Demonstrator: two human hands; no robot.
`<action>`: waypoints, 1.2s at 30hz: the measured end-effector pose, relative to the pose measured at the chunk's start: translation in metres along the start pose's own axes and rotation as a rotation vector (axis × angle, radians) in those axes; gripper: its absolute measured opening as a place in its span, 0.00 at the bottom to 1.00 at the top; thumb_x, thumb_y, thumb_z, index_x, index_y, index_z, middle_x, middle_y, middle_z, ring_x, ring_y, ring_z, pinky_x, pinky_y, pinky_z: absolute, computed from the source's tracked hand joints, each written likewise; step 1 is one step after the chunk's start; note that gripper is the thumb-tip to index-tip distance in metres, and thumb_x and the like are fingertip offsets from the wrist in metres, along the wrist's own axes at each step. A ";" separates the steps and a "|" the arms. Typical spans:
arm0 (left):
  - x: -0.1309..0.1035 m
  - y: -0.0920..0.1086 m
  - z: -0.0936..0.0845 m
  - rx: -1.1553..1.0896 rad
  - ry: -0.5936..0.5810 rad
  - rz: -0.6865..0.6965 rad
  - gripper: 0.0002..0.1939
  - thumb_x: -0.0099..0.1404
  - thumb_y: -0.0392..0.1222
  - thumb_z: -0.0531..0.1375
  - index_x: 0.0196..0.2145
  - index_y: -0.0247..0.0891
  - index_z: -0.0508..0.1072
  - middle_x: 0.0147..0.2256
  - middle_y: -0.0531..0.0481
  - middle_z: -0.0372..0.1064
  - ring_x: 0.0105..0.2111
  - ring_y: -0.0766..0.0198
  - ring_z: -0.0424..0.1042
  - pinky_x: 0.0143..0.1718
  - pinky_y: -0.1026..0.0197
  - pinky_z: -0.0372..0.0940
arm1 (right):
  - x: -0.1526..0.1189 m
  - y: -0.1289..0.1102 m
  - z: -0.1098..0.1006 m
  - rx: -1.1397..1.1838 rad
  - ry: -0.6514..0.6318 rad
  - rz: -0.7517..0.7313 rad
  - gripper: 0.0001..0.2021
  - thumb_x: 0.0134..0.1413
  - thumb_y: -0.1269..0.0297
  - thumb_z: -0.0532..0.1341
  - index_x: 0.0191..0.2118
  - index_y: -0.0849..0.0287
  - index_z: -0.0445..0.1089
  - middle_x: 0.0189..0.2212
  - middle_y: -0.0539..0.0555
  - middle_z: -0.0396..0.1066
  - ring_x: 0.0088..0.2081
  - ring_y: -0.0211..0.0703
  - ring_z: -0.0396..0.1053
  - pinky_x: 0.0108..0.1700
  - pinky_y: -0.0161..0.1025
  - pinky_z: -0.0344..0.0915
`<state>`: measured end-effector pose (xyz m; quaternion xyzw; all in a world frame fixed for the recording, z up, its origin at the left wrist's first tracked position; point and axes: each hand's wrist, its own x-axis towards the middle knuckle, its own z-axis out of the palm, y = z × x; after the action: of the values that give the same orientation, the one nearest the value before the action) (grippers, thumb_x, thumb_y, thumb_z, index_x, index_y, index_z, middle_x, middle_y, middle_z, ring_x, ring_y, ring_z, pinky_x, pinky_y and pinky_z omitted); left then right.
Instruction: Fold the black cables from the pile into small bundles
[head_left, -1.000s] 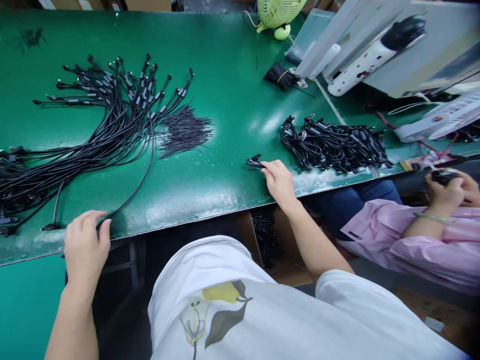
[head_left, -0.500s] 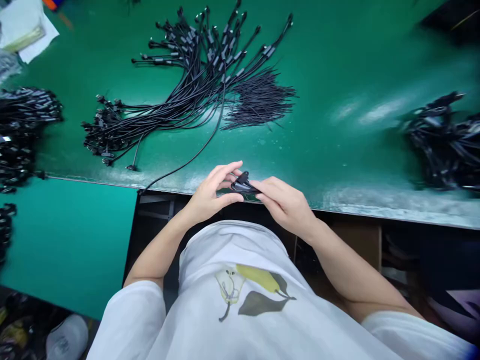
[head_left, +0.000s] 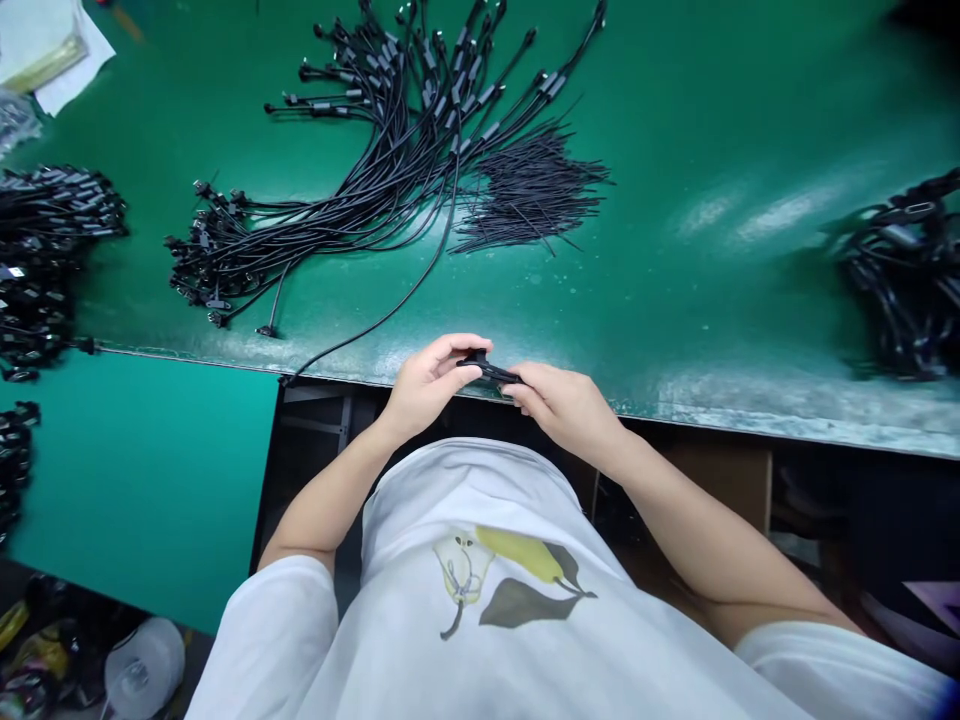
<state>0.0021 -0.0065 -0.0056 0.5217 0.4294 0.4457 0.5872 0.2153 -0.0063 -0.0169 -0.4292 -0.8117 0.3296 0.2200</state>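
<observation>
The left hand [head_left: 429, 385] and right hand [head_left: 574, 408] both pinch one black cord [head_left: 491, 371]; beyond them, cables [head_left: 397, 170] and thin strips [head_left: 536, 190] cover the desk [head_left: 675, 300].

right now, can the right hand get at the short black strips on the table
Probably yes: the short black strips lie ahead of the right hand, with green tabletop between. That hand grips one end of a black piece, though, so it would likely need to let go first.
</observation>
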 end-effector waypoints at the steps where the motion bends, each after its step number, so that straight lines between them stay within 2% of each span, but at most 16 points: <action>1: 0.001 -0.002 0.001 0.006 0.015 0.001 0.15 0.63 0.44 0.65 0.46 0.37 0.75 0.47 0.43 0.74 0.49 0.59 0.73 0.55 0.55 0.66 | 0.001 0.002 0.001 0.002 0.017 0.033 0.11 0.67 0.60 0.52 0.37 0.58 0.68 0.27 0.53 0.71 0.28 0.43 0.69 0.33 0.38 0.64; 3: 0.004 -0.004 0.001 0.011 0.028 0.027 0.14 0.64 0.43 0.64 0.46 0.37 0.75 0.47 0.43 0.74 0.49 0.59 0.73 0.55 0.56 0.66 | 0.003 0.005 0.000 0.087 0.006 0.108 0.11 0.65 0.58 0.54 0.36 0.57 0.67 0.27 0.53 0.72 0.28 0.44 0.70 0.33 0.39 0.64; 6: 0.005 -0.007 0.001 0.049 -0.006 0.106 0.13 0.65 0.41 0.63 0.47 0.38 0.75 0.49 0.43 0.74 0.52 0.59 0.72 0.56 0.58 0.65 | 0.004 0.005 -0.002 0.404 -0.133 0.201 0.09 0.65 0.56 0.53 0.40 0.56 0.65 0.32 0.53 0.74 0.30 0.43 0.72 0.36 0.39 0.67; 8: 0.006 -0.007 0.001 0.100 -0.028 0.152 0.13 0.66 0.42 0.63 0.47 0.38 0.76 0.50 0.43 0.73 0.53 0.58 0.71 0.55 0.58 0.66 | 0.005 0.003 0.000 0.481 -0.189 0.226 0.11 0.65 0.54 0.52 0.41 0.56 0.63 0.31 0.52 0.73 0.29 0.42 0.71 0.35 0.38 0.67; 12: 0.005 -0.006 -0.006 0.294 -0.110 0.212 0.17 0.70 0.46 0.58 0.54 0.39 0.71 0.53 0.41 0.72 0.56 0.56 0.69 0.57 0.55 0.65 | 0.003 0.003 0.004 0.064 -0.131 0.226 0.16 0.65 0.52 0.47 0.33 0.56 0.61 0.24 0.52 0.66 0.26 0.44 0.66 0.30 0.38 0.57; 15: -0.001 -0.006 -0.037 0.709 -0.086 0.241 0.27 0.71 0.51 0.56 0.64 0.39 0.60 0.62 0.37 0.63 0.62 0.52 0.62 0.64 0.47 0.57 | -0.006 0.023 -0.016 -0.279 -0.034 0.344 0.15 0.66 0.53 0.47 0.33 0.56 0.60 0.24 0.55 0.66 0.25 0.46 0.64 0.28 0.38 0.52; 17: -0.012 -0.008 -0.071 1.053 0.080 0.188 0.32 0.70 0.53 0.55 0.65 0.35 0.57 0.64 0.32 0.58 0.65 0.46 0.56 0.66 0.42 0.52 | -0.020 0.048 -0.044 -0.488 0.105 0.520 0.15 0.67 0.53 0.46 0.36 0.57 0.61 0.24 0.57 0.66 0.23 0.46 0.62 0.26 0.39 0.50; 19: -0.030 -0.011 -0.109 1.321 0.256 0.062 0.31 0.71 0.53 0.53 0.64 0.30 0.59 0.63 0.28 0.57 0.64 0.41 0.55 0.64 0.38 0.52 | -0.042 0.075 -0.077 -0.691 0.273 0.653 0.19 0.69 0.51 0.44 0.41 0.59 0.63 0.24 0.60 0.65 0.22 0.47 0.60 0.25 0.40 0.47; 22: -0.063 -0.013 -0.150 1.519 0.388 -0.039 0.28 0.72 0.51 0.51 0.61 0.29 0.63 0.59 0.28 0.61 0.60 0.40 0.60 0.59 0.40 0.58 | -0.078 0.108 -0.114 -0.886 0.432 0.577 0.23 0.68 0.46 0.42 0.50 0.57 0.64 0.27 0.62 0.64 0.25 0.56 0.64 0.24 0.40 0.44; 24: -0.081 -0.013 -0.161 1.575 0.433 -0.053 0.24 0.72 0.49 0.50 0.59 0.31 0.66 0.54 0.30 0.66 0.54 0.42 0.65 0.54 0.44 0.62 | -0.095 0.120 -0.125 -0.930 0.453 0.476 0.23 0.68 0.48 0.42 0.55 0.54 0.63 0.29 0.64 0.65 0.30 0.66 0.67 0.24 0.42 0.45; 26: -0.092 -0.011 -0.162 1.596 0.423 -0.073 0.20 0.73 0.47 0.48 0.53 0.33 0.70 0.46 0.33 0.69 0.47 0.46 0.68 0.48 0.47 0.65 | -0.100 0.121 -0.128 -0.943 0.431 0.445 0.24 0.67 0.49 0.43 0.59 0.54 0.62 0.34 0.68 0.66 0.35 0.75 0.69 0.23 0.45 0.49; 28: -0.098 -0.010 -0.158 1.573 0.397 -0.081 0.18 0.73 0.45 0.46 0.45 0.34 0.71 0.39 0.37 0.70 0.41 0.49 0.69 0.44 0.49 0.65 | -0.089 0.111 -0.125 -0.940 0.429 0.427 0.26 0.66 0.48 0.45 0.62 0.55 0.60 0.42 0.72 0.68 0.41 0.80 0.69 0.24 0.51 0.55; 31: -0.100 -0.014 -0.152 1.462 0.455 -0.027 0.15 0.74 0.45 0.44 0.40 0.35 0.67 0.38 0.38 0.68 0.40 0.50 0.69 0.44 0.50 0.65 | -0.040 0.076 -0.104 -0.833 0.433 0.259 0.26 0.67 0.52 0.48 0.65 0.55 0.58 0.52 0.72 0.66 0.50 0.76 0.67 0.36 0.62 0.66; 33: -0.100 -0.020 -0.148 1.409 0.501 -0.002 0.15 0.73 0.48 0.48 0.44 0.33 0.65 0.41 0.36 0.68 0.42 0.49 0.69 0.45 0.50 0.66 | 0.007 0.043 -0.076 -0.659 0.258 0.072 0.23 0.68 0.59 0.49 0.64 0.61 0.60 0.56 0.72 0.65 0.57 0.66 0.64 0.52 0.59 0.66; 34: -0.100 -0.023 -0.146 1.406 0.499 -0.011 0.17 0.71 0.50 0.51 0.46 0.33 0.64 0.43 0.34 0.68 0.44 0.48 0.69 0.45 0.49 0.65 | 0.030 0.026 -0.058 -0.588 0.221 -0.061 0.20 0.67 0.62 0.51 0.59 0.62 0.64 0.54 0.70 0.68 0.55 0.61 0.66 0.53 0.55 0.67; 36: -0.100 -0.026 -0.140 1.411 0.484 -0.072 0.18 0.70 0.51 0.54 0.48 0.33 0.65 0.45 0.33 0.68 0.45 0.45 0.69 0.46 0.47 0.64 | 0.073 -0.007 -0.016 -0.502 0.041 -0.268 0.17 0.67 0.67 0.51 0.57 0.62 0.67 0.55 0.66 0.68 0.53 0.55 0.68 0.52 0.51 0.67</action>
<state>-0.1554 -0.0724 -0.0394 0.6474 0.7476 0.1473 0.0162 0.1826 0.0578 0.0052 -0.3657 -0.9128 0.0777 0.1647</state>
